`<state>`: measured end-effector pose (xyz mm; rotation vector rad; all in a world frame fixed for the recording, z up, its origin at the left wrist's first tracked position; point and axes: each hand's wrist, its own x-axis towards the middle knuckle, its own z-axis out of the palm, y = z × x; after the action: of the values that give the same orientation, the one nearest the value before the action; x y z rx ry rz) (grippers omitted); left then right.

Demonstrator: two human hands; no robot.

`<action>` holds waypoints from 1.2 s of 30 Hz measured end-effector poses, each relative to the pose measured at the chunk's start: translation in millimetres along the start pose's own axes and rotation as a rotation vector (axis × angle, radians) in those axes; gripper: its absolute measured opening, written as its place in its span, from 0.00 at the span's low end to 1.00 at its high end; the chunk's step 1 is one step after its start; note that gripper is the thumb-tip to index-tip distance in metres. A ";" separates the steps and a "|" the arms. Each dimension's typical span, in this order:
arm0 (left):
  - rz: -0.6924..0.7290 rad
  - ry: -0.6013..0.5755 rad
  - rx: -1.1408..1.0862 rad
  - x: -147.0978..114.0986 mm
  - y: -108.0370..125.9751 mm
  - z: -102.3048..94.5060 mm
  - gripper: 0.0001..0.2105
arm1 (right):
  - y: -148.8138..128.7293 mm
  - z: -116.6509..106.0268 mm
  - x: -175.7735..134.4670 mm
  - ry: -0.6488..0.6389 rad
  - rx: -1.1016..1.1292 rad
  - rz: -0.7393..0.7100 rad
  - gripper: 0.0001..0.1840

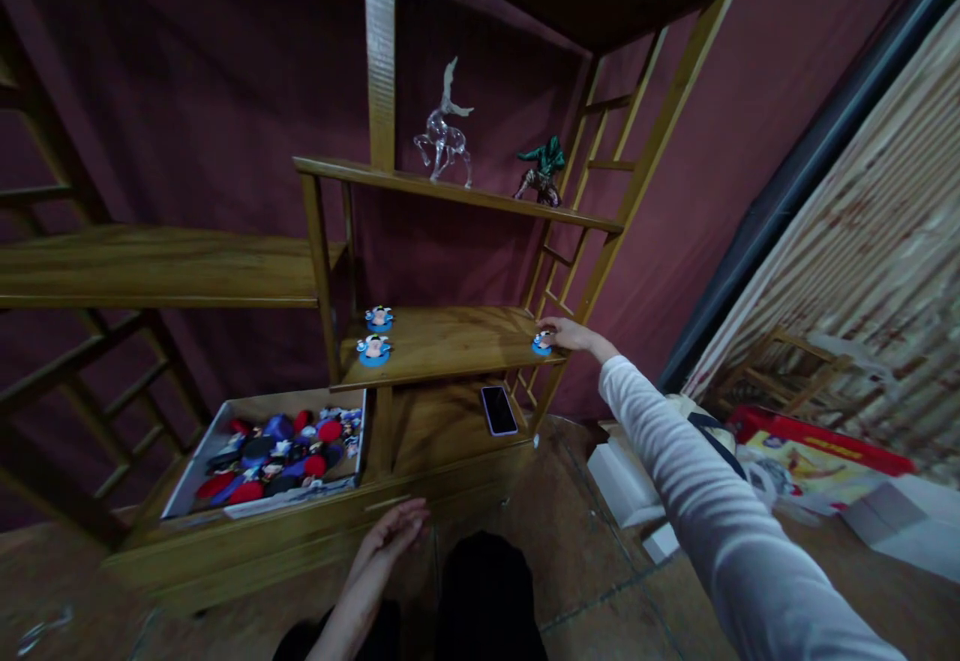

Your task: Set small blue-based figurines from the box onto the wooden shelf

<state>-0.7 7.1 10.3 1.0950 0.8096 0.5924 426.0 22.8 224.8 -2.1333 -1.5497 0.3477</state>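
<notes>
My right hand (566,332) reaches out to the right end of the middle shelf. Its fingers are closed on a small figurine with a blue round base (541,344), which stands on the shelf board. Two similar figurines sit at the left end of that shelf: a nearer one (373,350) and one farther back (379,318). Low in front of the cabinet, my left hand (396,529) hangs with loosely bent fingers and nothing in it. A shallow white box (176,501) on the bottom shelf holds several red, blue and black figurines.
A phone (499,411) lies on the bottom shelf. On the shelf above stand a clear horse figurine (448,136) and a green-topped figure (544,169). White boxes (622,481) and a red package (825,451) are on the floor at right.
</notes>
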 end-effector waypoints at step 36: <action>0.403 0.979 -0.730 59.3 51.7 -160.9 0.09 | -212.7 429.2 -3.1 -0.145 0.409 -0.252 0.19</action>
<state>-98.3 157.2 5.2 0.2244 1.0599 1.6809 49.5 170.0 -32.2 -1.6117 -1.6385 0.6784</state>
